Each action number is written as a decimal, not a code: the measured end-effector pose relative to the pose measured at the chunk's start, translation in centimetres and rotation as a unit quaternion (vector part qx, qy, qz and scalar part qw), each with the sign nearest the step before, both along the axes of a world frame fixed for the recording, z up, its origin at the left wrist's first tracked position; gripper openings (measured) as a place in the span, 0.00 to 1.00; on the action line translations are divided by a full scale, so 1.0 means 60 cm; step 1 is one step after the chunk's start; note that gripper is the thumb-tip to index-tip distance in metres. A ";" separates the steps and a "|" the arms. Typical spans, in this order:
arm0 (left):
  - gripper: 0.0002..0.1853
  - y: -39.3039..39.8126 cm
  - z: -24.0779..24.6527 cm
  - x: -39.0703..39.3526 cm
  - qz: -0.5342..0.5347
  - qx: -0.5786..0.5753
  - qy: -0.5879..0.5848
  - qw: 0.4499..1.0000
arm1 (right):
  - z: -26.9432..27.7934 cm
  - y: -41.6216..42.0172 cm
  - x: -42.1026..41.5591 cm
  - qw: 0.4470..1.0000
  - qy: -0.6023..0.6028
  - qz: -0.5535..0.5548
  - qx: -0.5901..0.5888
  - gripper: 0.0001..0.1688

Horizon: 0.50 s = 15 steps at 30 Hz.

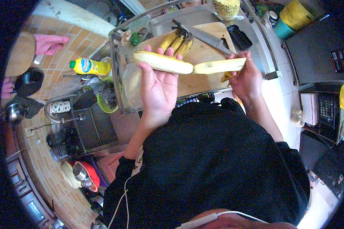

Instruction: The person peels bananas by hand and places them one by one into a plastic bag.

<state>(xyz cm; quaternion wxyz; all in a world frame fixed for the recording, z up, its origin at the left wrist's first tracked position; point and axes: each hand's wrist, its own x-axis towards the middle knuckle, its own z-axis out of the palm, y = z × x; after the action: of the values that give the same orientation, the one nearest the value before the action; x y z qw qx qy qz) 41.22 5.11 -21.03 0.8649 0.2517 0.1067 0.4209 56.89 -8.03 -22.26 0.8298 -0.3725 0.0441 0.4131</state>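
A partly peeled banana [163,62] lies across the palm and fingers of my left hand [160,86], my thumb against its near side. From its right end a strip of banana peel [219,66] stretches over to my right hand [248,80], whose fingers pinch the strip's far end. Beyond my hands a bunch of ripe bananas [177,43] with dark stems rests on a wooden cutting board [209,34]. A large knife [207,38] lies over the board, its blade tip by the stems and its handle end partly hidden near my right hand.
A black plastic tray [239,37] is right of the board, and a peeled pineapple [226,8] in plastic stands behind it. Clear plastic bags [132,83] lie at the table's left. Further left are a yellow bottle [90,66], a green basket [104,103] and a sink [94,126] with a curved faucet.
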 end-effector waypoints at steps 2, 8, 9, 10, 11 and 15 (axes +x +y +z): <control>0.26 -0.001 -0.001 0.003 -0.024 -0.013 -0.026 0.999 | -0.005 -0.017 0.023 0.995 0.065 0.038 0.072 0.18; 0.27 -0.003 -0.009 0.021 -0.103 -0.102 -0.082 0.986 | -0.017 0.002 -0.002 0.961 -0.239 0.081 0.111 0.22; 0.28 0.000 -0.012 0.023 -0.129 -0.105 -0.100 0.981 | -0.007 0.004 -0.008 0.919 -0.383 0.085 0.036 0.30; 0.29 -0.003 -0.012 0.024 -0.127 -0.120 -0.089 0.981 | -0.007 0.005 -0.004 0.857 -0.505 0.105 -0.005 0.40; 0.29 -0.010 -0.004 0.027 -0.126 -0.135 -0.079 0.980 | 0.003 0.004 -0.011 0.827 -0.546 0.135 -0.012 0.39; 0.30 -0.016 -0.003 0.033 -0.135 -0.140 -0.068 0.979 | -0.011 0.007 -0.035 0.828 -0.541 0.140 -0.029 0.25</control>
<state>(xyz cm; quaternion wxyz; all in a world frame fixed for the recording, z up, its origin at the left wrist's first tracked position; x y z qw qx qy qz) 43.18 4.18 -21.21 0.9457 0.1108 0.0704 0.2972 54.78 -7.59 -22.91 0.6424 -0.5628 -0.4529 0.2557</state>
